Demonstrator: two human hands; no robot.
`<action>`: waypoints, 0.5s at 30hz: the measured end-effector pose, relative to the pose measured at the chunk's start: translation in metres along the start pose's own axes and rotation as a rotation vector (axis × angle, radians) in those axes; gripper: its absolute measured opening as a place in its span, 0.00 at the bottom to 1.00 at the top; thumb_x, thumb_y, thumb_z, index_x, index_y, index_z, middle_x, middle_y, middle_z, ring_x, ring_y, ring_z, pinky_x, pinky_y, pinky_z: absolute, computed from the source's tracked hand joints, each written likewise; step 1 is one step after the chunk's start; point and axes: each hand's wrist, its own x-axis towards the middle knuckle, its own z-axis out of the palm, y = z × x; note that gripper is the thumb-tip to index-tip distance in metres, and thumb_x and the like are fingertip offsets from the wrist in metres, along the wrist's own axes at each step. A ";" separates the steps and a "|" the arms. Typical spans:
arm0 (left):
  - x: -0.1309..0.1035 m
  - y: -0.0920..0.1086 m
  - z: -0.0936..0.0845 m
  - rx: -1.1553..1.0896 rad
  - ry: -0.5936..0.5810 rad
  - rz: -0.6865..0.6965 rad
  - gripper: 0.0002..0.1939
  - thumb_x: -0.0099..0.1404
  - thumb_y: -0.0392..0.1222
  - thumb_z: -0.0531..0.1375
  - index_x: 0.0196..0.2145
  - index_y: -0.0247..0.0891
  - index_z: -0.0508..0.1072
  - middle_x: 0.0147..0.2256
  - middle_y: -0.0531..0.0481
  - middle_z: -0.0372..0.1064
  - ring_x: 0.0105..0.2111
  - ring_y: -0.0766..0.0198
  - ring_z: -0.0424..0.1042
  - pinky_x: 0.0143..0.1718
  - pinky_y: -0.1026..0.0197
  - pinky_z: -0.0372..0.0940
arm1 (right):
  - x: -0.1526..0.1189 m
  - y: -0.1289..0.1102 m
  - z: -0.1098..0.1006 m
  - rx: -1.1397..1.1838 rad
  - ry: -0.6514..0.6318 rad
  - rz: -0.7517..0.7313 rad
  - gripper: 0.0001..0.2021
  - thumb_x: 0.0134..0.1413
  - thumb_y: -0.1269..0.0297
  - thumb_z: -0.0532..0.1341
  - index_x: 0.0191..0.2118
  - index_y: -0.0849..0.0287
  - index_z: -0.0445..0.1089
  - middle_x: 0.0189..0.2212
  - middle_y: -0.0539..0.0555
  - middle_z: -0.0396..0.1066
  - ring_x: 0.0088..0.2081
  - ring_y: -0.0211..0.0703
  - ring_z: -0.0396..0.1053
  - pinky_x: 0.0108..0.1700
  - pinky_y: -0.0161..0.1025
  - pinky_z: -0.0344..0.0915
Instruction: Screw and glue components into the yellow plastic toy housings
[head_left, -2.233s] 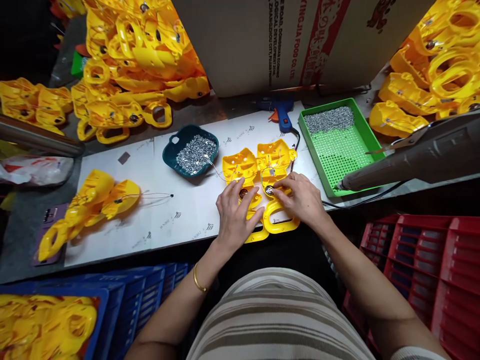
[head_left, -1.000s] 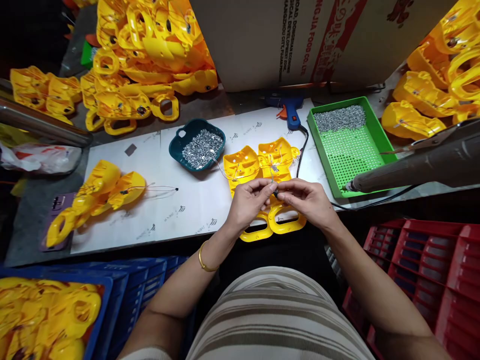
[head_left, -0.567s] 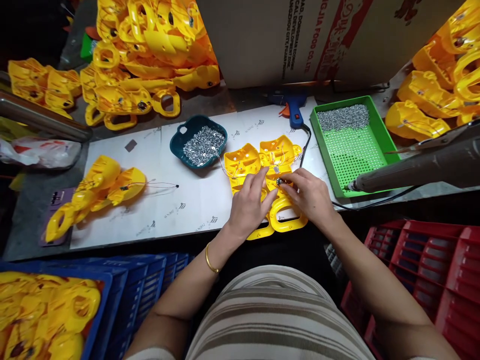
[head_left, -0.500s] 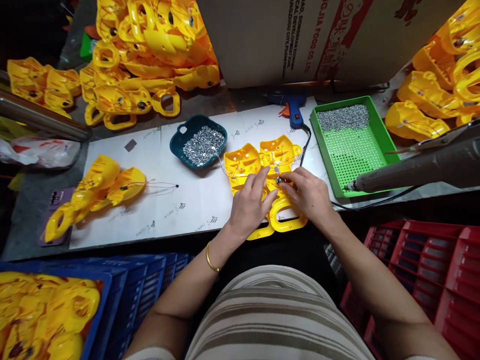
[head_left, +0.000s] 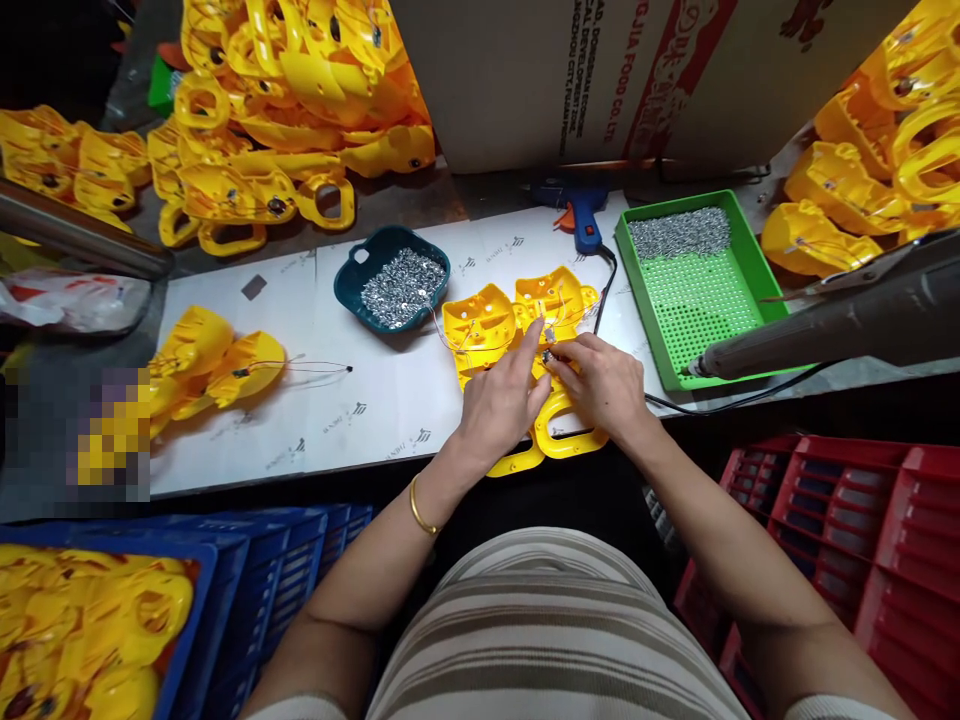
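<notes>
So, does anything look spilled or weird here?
Blocky squares blur one end of the wired yellow plastic shells at left, odd in an otherwise clear picture. No spill shows around the teal plastic bowl.

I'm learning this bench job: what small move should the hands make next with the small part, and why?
Probably press the small part gently into the yellow shell beneath it: the right hand seems to pinch it there, and the left hand is close by, apparently free to steady the shell. Whether it is seated, I can't tell.
</notes>
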 end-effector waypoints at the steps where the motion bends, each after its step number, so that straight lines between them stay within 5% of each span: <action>1: 0.001 0.001 0.000 0.012 -0.011 -0.012 0.33 0.65 0.42 0.58 0.65 0.36 0.54 0.41 0.43 0.76 0.34 0.58 0.76 0.32 0.63 0.65 | 0.000 0.002 0.000 0.026 -0.018 -0.021 0.14 0.62 0.57 0.55 0.48 0.50 0.73 0.40 0.52 0.73 0.36 0.43 0.71 0.29 0.37 0.56; 8: 0.008 0.013 -0.005 0.100 -0.105 -0.075 0.33 0.65 0.41 0.55 0.65 0.35 0.52 0.47 0.39 0.73 0.40 0.51 0.76 0.36 0.57 0.68 | -0.003 0.012 -0.010 0.034 -0.046 -0.055 0.14 0.61 0.62 0.56 0.47 0.55 0.75 0.42 0.56 0.69 0.38 0.42 0.70 0.32 0.37 0.59; 15: 0.022 0.019 -0.018 0.172 -0.243 -0.117 0.30 0.67 0.47 0.56 0.64 0.43 0.55 0.46 0.45 0.75 0.43 0.49 0.75 0.41 0.53 0.68 | -0.002 0.003 -0.020 -0.231 -0.167 -0.058 0.17 0.64 0.55 0.49 0.45 0.50 0.74 0.43 0.52 0.70 0.30 0.39 0.70 0.23 0.38 0.46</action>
